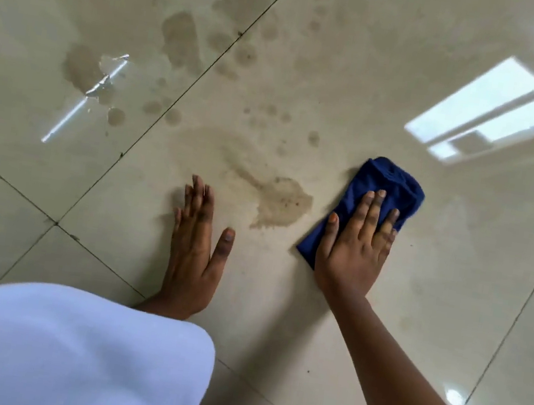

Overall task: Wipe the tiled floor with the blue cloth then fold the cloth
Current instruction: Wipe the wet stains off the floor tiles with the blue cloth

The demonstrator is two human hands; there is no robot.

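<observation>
On the glossy beige tiled floor point(311, 313), seen from your head camera, your right hand point(354, 246) lies flat with fingers spread on the bunched dark blue cloth point(389, 186), pressing it down rather than gripping it. The cloth sits on the tile just right of a muddy brown smear point(279, 200), near it but not yet over it. Your left hand point(197, 244) is open too, palm down on bare tile just left of that smear, holding nothing and seemingly propping you up. A pale lilac garment point(63, 352) fills the lower left corner.

Beyond your hands, more brown blotches and round spots point(213, 41) trail up and to the left across a dark grout line point(185, 89), and a wet patch point(84, 71) glints under a reflected strip of light. A bright window reflection point(484, 106) lies at upper right.

You appear to be early in the wiping, with most of the dirt untouched and the folding still ahead. Watch these risks: the cloth is already bunched, so pushing it with a flat palm could roll it up and let your fingers slide off onto wet tile. Dragging it through the smear may spread the mud instead of lifting it. Your bracing hand rests close to the dirt and could slip on this shiny surface if moisture reaches it.
</observation>
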